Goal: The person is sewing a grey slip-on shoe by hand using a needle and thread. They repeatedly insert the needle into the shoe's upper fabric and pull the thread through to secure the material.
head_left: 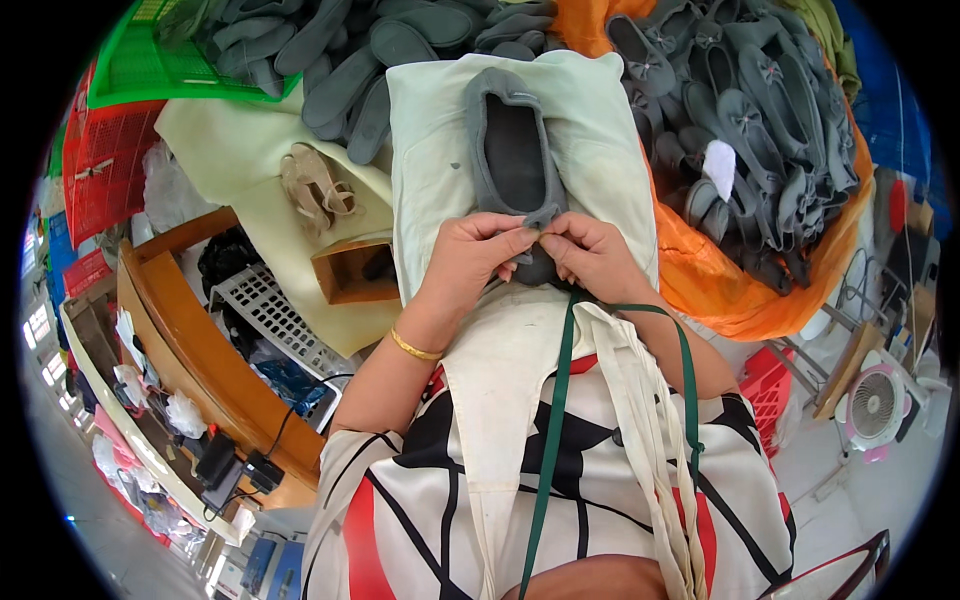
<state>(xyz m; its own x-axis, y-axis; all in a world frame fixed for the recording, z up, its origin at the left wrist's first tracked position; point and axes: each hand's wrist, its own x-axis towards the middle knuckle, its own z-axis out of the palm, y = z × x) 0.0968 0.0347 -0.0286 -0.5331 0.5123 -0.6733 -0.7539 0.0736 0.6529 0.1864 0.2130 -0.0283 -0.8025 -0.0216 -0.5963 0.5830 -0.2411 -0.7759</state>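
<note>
A dark grey slip-on shoe (514,155) lies sole down on a pale green cushion (425,130) in front of me, its toe pointing toward my body. My left hand (470,252) and my right hand (592,258) meet over the toe. Thumb and fingers of each hand are pinched together on a small grey bow (541,218) at the front of the shoe's opening. Both hands partly cover the toe and the bow. Whether a needle or thread is between the fingertips is too small to tell.
Grey shoes and soles (345,90) pile up beyond the cushion, by a green basket (135,55). At right, an orange bag (700,285) holds many bowed shoes (745,125). Beige sandals (312,190) and a small wooden box (350,285) sit at left. A white fan (875,402) stands far right.
</note>
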